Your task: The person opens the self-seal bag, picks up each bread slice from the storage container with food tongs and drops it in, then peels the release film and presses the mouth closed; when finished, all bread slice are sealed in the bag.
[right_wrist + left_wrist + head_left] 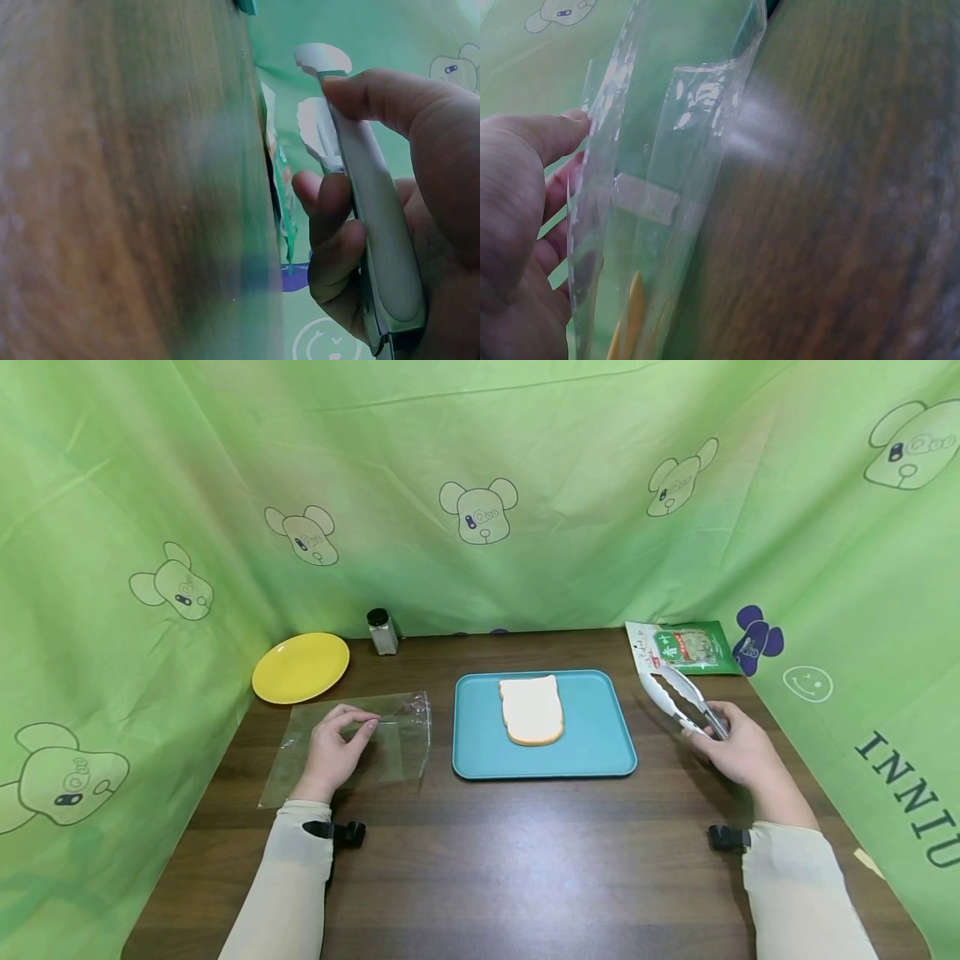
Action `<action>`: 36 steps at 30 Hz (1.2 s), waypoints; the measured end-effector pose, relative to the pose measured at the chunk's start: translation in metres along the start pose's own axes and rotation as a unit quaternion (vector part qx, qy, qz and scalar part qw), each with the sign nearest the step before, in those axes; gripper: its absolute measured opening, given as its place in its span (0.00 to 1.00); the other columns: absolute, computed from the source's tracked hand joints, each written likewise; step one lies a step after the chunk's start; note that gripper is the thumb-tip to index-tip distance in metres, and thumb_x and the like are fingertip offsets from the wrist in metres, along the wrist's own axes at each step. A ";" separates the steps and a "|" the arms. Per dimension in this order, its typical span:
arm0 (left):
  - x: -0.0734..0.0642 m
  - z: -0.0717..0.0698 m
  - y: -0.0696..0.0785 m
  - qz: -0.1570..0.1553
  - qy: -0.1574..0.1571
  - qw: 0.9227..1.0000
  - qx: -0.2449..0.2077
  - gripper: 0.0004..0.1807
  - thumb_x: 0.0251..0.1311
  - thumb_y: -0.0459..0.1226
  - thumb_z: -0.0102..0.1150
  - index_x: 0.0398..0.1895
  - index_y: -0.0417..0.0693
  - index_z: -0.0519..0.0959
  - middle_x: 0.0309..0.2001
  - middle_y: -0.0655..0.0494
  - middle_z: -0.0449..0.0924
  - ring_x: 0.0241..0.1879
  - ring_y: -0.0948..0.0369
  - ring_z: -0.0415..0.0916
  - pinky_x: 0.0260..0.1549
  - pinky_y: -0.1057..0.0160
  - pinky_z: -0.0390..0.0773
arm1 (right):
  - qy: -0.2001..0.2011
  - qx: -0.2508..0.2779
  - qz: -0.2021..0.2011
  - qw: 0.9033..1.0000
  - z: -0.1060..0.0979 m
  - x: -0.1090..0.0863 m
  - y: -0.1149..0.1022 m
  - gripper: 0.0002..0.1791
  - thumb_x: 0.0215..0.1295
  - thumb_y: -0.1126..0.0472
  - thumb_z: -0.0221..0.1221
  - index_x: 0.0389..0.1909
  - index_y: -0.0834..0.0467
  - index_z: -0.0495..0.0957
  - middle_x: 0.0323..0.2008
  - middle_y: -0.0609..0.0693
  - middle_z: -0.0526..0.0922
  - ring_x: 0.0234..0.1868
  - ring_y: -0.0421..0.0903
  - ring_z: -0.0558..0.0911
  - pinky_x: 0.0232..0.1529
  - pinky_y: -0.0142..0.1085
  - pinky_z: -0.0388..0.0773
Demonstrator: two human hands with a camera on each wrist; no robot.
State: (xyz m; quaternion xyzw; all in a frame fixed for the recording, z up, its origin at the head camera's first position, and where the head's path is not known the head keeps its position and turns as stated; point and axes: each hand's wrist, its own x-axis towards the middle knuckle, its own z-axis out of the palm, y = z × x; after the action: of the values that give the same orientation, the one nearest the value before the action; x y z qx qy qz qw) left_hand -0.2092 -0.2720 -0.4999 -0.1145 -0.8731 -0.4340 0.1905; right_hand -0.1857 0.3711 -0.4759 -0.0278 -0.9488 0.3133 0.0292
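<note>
Yellow plate [301, 668] sits far left on the wood table [525, 860]. Clear plastic bag [393, 747] on the table just on its near side. Left hand [330, 756] is over the bag, thumb and index closed together, pinching its film; other fingers loosely bent. Small jar [384, 635], black lid, stands upright at the far edge, right of the plate. Blue tray [596, 727] mid-table, right of the bag and apart from it; bread slice [532, 710] lies flat in it, left of its centre. Green-and-white packet [693, 647] lies far right. Tongs [379, 217] reach toward the packet's near side, arms spread; can't tell if tips touch it. Right hand [742, 745] is wrapped around the tongs' handles, fingers curled, thumb along one arm.
</note>
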 end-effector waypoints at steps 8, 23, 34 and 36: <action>0.000 -0.001 0.002 -0.008 -0.004 1.000 -0.006 0.08 0.72 0.45 0.66 0.45 0.54 0.90 0.44 0.60 0.81 0.48 0.60 0.79 0.45 0.61 0.74 | 0.012 -0.001 0.014 1.000 0.001 0.002 0.000 0.50 0.70 0.35 0.63 0.76 0.68 0.60 0.49 0.66 0.80 0.48 0.62 0.78 0.42 0.48 0.72; 0.000 0.000 0.002 -0.006 -0.004 1.000 -0.009 0.08 0.72 0.44 0.67 0.44 0.54 0.90 0.44 0.62 0.82 0.48 0.62 0.78 0.45 0.56 0.75 | 0.023 0.008 0.013 1.000 0.002 0.001 -0.004 0.52 0.69 0.34 0.64 0.77 0.68 0.59 0.48 0.64 0.82 0.49 0.61 0.77 0.42 0.47 0.70; 0.001 0.001 0.003 0.011 0.007 1.000 -0.001 0.06 0.70 0.41 0.68 0.43 0.52 0.90 0.43 0.59 0.83 0.47 0.58 0.80 0.49 0.57 0.75 | 0.024 0.024 0.004 0.999 0.004 0.000 -0.017 0.51 0.68 0.37 0.67 0.75 0.70 0.60 0.47 0.62 0.83 0.45 0.56 0.77 0.40 0.43 0.71; 0.001 0.001 0.003 0.013 0.009 1.000 0.000 0.05 0.70 0.40 0.69 0.43 0.52 0.90 0.43 0.59 0.83 0.48 0.58 0.80 0.50 0.59 0.74 | 0.022 0.026 0.000 0.999 0.005 0.001 -0.019 0.51 0.68 0.38 0.67 0.75 0.70 0.61 0.47 0.62 0.84 0.45 0.55 0.78 0.40 0.42 0.71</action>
State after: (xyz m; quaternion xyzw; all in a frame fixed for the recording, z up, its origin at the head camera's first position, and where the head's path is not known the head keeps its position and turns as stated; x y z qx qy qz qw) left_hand -0.2094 -0.2697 -0.4974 -0.1222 -0.8698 -0.4324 0.2039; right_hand -0.1873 0.3530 -0.4686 -0.0340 -0.9394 0.3374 0.0505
